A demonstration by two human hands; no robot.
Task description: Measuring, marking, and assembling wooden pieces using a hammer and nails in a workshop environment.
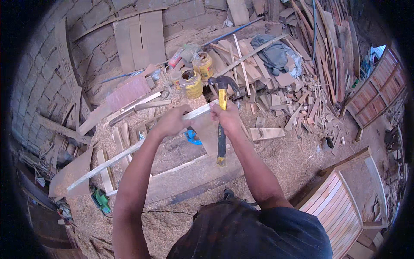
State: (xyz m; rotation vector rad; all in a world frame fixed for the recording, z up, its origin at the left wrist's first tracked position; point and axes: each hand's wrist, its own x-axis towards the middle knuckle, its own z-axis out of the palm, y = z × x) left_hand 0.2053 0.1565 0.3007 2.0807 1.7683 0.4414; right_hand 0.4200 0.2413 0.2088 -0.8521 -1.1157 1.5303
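A long, thin wooden strip [108, 163] runs slantwise from the lower left up to the middle. My left hand [172, 121] is closed around it near its upper end. My right hand [226, 116] grips a claw hammer [222, 142] with a yellow and black handle, its dark head pointing up and away. The strip's upper end meets the fingers of that same hand; whether they also pinch it I cannot tell. Below the hands lies a wooden board [189, 177] on the work surface, and a round blue object [192, 137] shows partly behind the left hand.
Yellow tubs [192, 85] stand beyond my hands. A green power tool [101, 200] with a cord lies among shavings at lower left. Wood offcuts [297, 101] and leaning planks [332, 47] crowd the right, near slatted wooden panels [336, 203]. A block wall [39, 82] stands behind.
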